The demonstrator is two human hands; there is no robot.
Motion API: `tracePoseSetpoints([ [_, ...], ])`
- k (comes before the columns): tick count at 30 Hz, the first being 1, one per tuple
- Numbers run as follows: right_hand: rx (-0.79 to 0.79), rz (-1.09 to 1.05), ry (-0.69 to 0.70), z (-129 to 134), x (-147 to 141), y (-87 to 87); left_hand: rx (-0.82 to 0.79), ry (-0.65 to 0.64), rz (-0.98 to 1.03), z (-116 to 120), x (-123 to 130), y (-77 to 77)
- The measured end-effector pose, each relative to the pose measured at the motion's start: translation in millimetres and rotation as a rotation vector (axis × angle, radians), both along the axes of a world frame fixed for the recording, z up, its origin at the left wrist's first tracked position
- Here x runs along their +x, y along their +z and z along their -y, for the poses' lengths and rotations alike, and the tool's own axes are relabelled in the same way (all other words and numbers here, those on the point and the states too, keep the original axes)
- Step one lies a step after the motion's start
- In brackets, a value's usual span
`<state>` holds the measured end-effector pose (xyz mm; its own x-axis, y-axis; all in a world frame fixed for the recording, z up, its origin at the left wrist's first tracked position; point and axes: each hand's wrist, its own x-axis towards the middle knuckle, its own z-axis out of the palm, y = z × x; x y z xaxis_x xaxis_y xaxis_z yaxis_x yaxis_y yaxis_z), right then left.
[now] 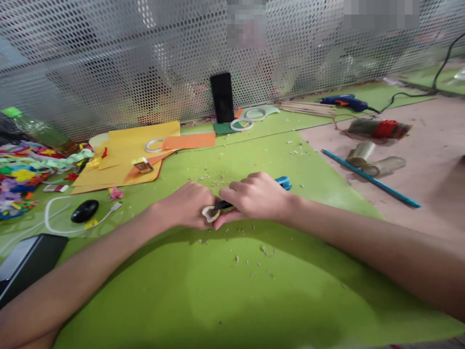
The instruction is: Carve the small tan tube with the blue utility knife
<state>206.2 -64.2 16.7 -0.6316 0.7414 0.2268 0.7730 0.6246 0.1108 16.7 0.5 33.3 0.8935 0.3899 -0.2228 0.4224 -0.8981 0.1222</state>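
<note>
Near the middle of the green table, my left hand is closed round a small pale hollow wooden piece. Its cream-coloured rim faces me; the rest lies hidden inside my fist. My right hand grips a blue and black utility knife, whose blue end sticks out behind my knuckles. The knife's black front end meets the rim of the piece, and the blade itself is too small to make out. Both hands touch each other. Pale shavings lie scattered around them.
Left are a black mouse, white cable, yellow paper and a matchbox. A phone leans against the perforated metal screen. Right are a teal stick, short tubes and a glue gun.
</note>
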Motion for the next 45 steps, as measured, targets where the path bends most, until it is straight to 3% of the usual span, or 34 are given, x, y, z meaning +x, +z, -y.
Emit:
tracePoseSetpoints([
  [7,0.139,0.07,0.014,0,3,3.9,-0.043,0.046,0.02,0,-3,-5.1],
  [21,0.357,0.043,0.074,-3,4,-6.7,0.014,0.048,-0.026,2,-2,-1.1],
  [38,0.076,0.107,0.033,6,0,7.5,0.065,0.016,-0.054,7,5,6.9],
  [45,0.152,0.067,0.054,4,2,3.3,-0.004,0.061,-0.022,7,3,4.1],
])
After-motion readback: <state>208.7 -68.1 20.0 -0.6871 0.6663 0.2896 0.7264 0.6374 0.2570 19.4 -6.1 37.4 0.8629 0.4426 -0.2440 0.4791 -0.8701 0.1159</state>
